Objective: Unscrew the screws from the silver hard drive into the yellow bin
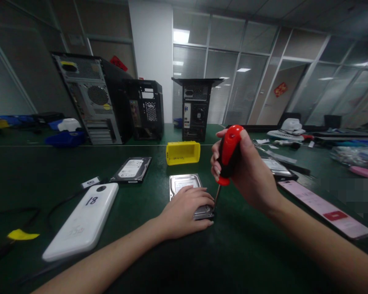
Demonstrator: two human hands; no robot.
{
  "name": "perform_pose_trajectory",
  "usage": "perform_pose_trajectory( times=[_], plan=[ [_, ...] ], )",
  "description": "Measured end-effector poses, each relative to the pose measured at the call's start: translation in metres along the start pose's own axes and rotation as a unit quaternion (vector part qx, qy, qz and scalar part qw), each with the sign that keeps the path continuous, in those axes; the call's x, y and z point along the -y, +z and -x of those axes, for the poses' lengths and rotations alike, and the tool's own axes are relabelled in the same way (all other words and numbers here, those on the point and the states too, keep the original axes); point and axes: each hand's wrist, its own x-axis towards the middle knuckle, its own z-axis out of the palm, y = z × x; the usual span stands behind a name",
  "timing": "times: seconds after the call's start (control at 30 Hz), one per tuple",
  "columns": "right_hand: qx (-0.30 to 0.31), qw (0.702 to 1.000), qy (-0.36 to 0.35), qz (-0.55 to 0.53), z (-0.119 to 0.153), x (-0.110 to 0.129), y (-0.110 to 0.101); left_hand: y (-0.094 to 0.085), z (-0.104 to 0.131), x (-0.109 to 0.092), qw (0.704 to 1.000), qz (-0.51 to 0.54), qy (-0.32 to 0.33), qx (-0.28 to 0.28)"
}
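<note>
A silver hard drive [184,180] lies on the green table in front of me. My left hand [187,210] rests across it, fingers over the top and thumb along the near edge, gripping it in place. My right hand [254,175] is wrapped around the red and black handle of a screwdriver [231,153]. The shaft points down, its tip at the drive's near right corner; I cannot tell whether it sits in a screw. Behind the drive stands a yellow plastic box [183,153], its open side facing me.
Left of me lie another hard drive [131,169] and a white power bank [82,220] marked 18, with cables beside it. A phone [326,210] and a third drive [277,167] lie to the right. Computer cases [113,98] stand along the back, one [196,108] near the middle.
</note>
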Motion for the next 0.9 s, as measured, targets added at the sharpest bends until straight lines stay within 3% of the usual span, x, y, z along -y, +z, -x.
perform_pose_trajectory(
  times=[0.23,0.63,0.9],
  plan=[
    [-0.008,0.999,-0.032,0.022,-0.0022,-0.0018,-0.0018,-0.0005,0.0001,-0.0013,1.0,0.001,0.002,0.0],
    [0.022,0.999,-0.033,0.02,0.0013,-0.001,0.0,-0.0009,-0.0008,-0.0021,1.0,0.001,-0.003,0.001],
    [-0.001,1.0,-0.014,-0.002,0.0,0.0006,0.0017,-0.0016,-0.0003,-0.0019,1.0,0.0,-0.001,0.002]
  ],
)
